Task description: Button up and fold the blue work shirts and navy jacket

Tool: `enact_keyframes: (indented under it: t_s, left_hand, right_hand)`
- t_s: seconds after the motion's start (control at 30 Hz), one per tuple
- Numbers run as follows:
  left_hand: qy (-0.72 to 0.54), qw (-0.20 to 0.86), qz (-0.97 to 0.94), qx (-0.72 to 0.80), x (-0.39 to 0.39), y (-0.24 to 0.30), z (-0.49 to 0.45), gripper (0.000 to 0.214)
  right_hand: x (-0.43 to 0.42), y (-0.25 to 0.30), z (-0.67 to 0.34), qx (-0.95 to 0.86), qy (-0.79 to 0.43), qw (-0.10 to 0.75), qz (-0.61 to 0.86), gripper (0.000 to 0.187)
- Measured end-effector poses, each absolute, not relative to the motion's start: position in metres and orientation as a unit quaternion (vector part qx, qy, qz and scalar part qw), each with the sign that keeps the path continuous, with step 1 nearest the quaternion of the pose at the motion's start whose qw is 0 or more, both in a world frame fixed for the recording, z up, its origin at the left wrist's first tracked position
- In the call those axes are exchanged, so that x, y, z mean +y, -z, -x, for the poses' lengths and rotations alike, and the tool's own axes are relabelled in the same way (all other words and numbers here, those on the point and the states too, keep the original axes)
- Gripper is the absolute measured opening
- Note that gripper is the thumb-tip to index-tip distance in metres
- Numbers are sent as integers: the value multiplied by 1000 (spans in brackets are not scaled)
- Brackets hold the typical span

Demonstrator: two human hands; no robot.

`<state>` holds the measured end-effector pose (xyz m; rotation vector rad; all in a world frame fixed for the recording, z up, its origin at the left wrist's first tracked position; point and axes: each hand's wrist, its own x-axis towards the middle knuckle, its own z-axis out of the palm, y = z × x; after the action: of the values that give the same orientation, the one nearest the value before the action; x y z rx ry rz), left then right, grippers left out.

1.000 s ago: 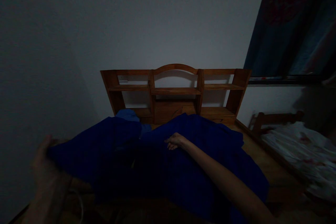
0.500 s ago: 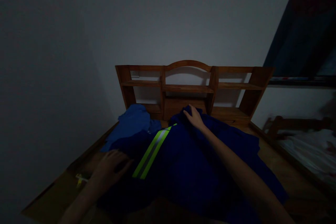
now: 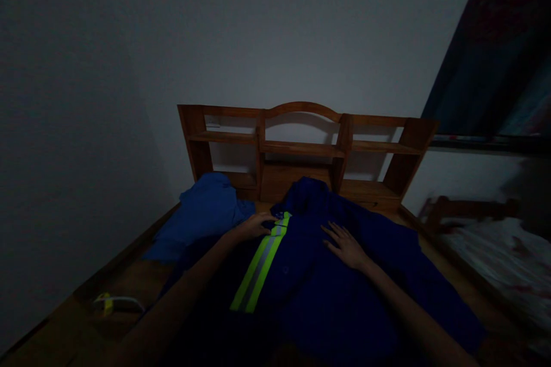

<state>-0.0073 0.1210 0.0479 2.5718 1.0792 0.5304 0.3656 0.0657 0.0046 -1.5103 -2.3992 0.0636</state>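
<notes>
A dark blue work jacket [image 3: 344,298] with a yellow-green reflective stripe [image 3: 259,266] lies spread on a wooden bed platform [image 3: 129,275]. My left hand [image 3: 253,225] rests flat at the top end of the stripe, fingers stretched out. My right hand [image 3: 344,245] lies open and flat on the jacket's chest, just right of the middle. Neither hand holds anything. The jacket's collar [image 3: 310,189] points toward the headboard.
A lighter blue garment [image 3: 202,212] is bunched at the left by the wooden shelf headboard [image 3: 301,149]. A small yellow and white object [image 3: 112,303] lies on the boards at the left. A second bed with pale bedding [image 3: 495,252] stands at right, under a dark curtain [image 3: 495,57].
The jacket went from held up and bunched to lying spread with the stripe showing. My left hand moved up along the stripe; my right hand came back from the collar to the chest.
</notes>
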Motion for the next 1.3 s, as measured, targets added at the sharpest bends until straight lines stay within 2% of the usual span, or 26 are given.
enact_keyframes:
  t_s: [0.17, 0.27, 0.37, 0.47, 0.57, 0.7, 0.87, 1.0, 1.13, 1.3]
  left_hand:
    - [-215, 62, -894, 387, 116, -37, -21, 20]
    - [-236, 22, -894, 379, 110, -43, -28, 14]
    - [-254, -15, -884, 391, 105, -53, -33, 16]
    - [-282, -65, -863, 415, 101, -67, -38, 16]
    - [-315, -123, -847, 410, 99, -88, -41, 19]
    - [-312, -187, -828, 426, 101, -111, -44, 25]
    - [-297, -213, -784, 501, 107, -96, -66, 40]
    - [-283, -213, -775, 523, 102, -71, -97, 43]
    - [-264, -149, -845, 441, 92, -56, -113, 50]
    - [-232, -84, -895, 372, 96, -52, -104, 46]
  right_hand:
    - [59, -14, -436, -834, -65, 145, 529, 59]
    - [54, -22, -445, -812, -75, 145, 560, 67]
    - [46, -40, -415, -806, -42, 181, 562, 74]
    - [40, -63, -356, -837, 6, 252, 486, 78]
    - [45, -76, -301, -863, 33, 290, 413, 73]
    - [61, -67, -273, -842, 23, 349, 411, 66]
    - [71, -43, -285, -820, -31, 389, 418, 54]
    - [78, -36, -293, -798, -58, 419, 429, 40]
    - [88, -31, -295, -780, -67, 438, 443, 30]
    - [95, -23, -295, -754, -83, 443, 477, 29]
